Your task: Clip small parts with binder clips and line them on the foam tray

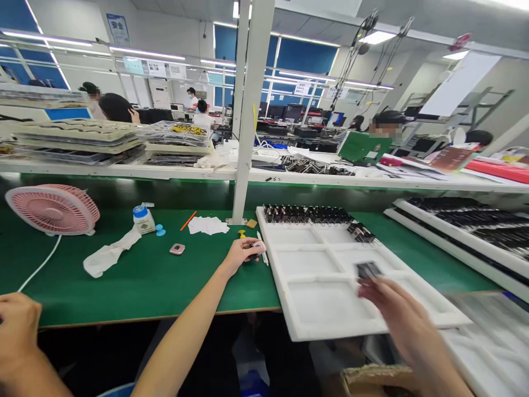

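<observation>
My left hand [243, 253] is closed around a small pink and black device, just left of the white foam tray [285, 300]. Over the tray's right part, my right hand [384, 298] holds a black binder clip [369, 270], blurred by motion. Rows of black binder clips [308, 214] fill the tray's back compartments, and a few more [362, 231] lie at its back right. A pink square device [177, 249] rests on the green mat [165, 286], left of my left hand.
A pink fan [53, 209], white cloth [111, 252], bottle [144, 219] and white papers [208, 225] are on the left. Stacked foam trays [463, 242] stand at the right. A shelf post [247, 121] rises behind. Another person's hand [19, 325] is at the lower left.
</observation>
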Demonstrator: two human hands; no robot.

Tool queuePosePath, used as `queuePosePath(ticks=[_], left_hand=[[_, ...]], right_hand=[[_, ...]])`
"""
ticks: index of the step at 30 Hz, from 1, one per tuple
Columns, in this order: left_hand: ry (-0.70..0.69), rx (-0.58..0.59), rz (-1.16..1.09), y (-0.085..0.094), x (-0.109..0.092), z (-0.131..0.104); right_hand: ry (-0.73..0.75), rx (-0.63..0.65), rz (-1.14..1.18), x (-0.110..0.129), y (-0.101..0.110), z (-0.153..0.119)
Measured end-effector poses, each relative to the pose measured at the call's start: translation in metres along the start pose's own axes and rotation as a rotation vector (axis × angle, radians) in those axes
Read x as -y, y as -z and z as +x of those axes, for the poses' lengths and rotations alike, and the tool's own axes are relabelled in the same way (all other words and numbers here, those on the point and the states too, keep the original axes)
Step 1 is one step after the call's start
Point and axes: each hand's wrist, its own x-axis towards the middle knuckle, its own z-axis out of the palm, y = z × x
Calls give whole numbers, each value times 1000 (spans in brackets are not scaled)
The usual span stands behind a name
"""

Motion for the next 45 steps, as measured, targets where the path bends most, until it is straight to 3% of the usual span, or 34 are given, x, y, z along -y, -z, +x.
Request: queuePosePath(ticks=[5, 8, 11, 16, 23, 30, 37, 39, 41, 45], left_hand=[[-23, -8, -7, 1, 0, 3], [-29, -7, -12, 1, 0, 5], [-26, 11, -15, 2, 0, 5], [-32, 30, 5, 3, 0, 4], [-47, 136, 94, 2, -2, 3], [-78, 200, 143, -1, -6, 0], [-71, 199, 170, 0, -5, 0], [-95, 166, 178, 0, -5, 1], [-144, 103, 152, 0, -5, 2], [-187, 46, 79, 2, -4, 8]], right_hand=[[-252, 426, 263, 9, -90, 50], [-262, 485, 261, -9, -134, 76], [-196, 463, 180, -29, -149, 81], [-63, 560, 129, -41, -140, 76], [118, 650, -122, -46, -137, 78], [144, 673, -237, -46, -137, 75], [135, 632, -205, -40, -141, 70], [124, 573, -196, -42, -138, 71], [108, 435, -192, -45, -126, 81], [81, 32, -209, -51, -68, 119]])
